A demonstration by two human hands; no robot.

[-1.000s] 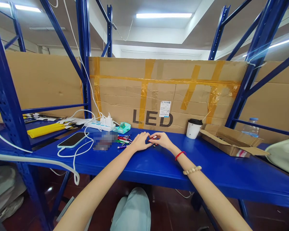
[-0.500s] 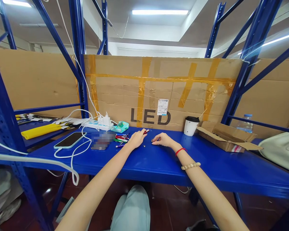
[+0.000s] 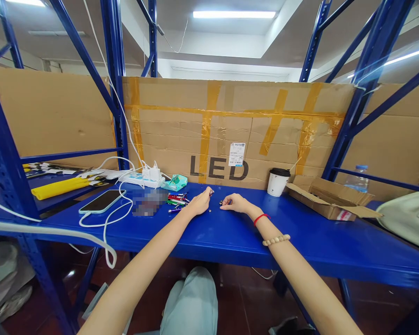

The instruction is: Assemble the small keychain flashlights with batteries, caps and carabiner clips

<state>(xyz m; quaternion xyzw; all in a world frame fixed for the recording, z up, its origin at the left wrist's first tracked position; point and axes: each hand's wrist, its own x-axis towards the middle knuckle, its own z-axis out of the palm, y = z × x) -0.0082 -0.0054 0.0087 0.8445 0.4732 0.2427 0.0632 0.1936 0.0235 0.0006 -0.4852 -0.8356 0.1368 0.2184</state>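
Note:
My left hand [image 3: 199, 203] is closed in a pinch on a small dark-red shiny tube [image 3: 211, 192], which shows only in part past the fingertips. A short distance to the right, my right hand [image 3: 234, 203] has thumb and fingers pinched together on a small dark piece [image 3: 221, 203], too small to name. On the blue table between the hands lies a tiny round metallic piece [image 3: 210, 211]. Beside my left hand, to its left, is a loose pile of slim shiny tubes [image 3: 176, 201] in red, green and purple.
A phone [image 3: 103, 201] with a white cable lies on the left, near a power strip [image 3: 150, 177] and a green packet [image 3: 176, 182]. On the right stand a lidded paper cup [image 3: 278, 182] and an open cardboard box [image 3: 330, 200]. A cardboard panel [image 3: 181, 135] backs the blue table [image 3: 230, 242].
The red tube in my left hand has turned and now shows less beyond the fingers. My right hand stays nearly in place, its dark piece slightly more visible.

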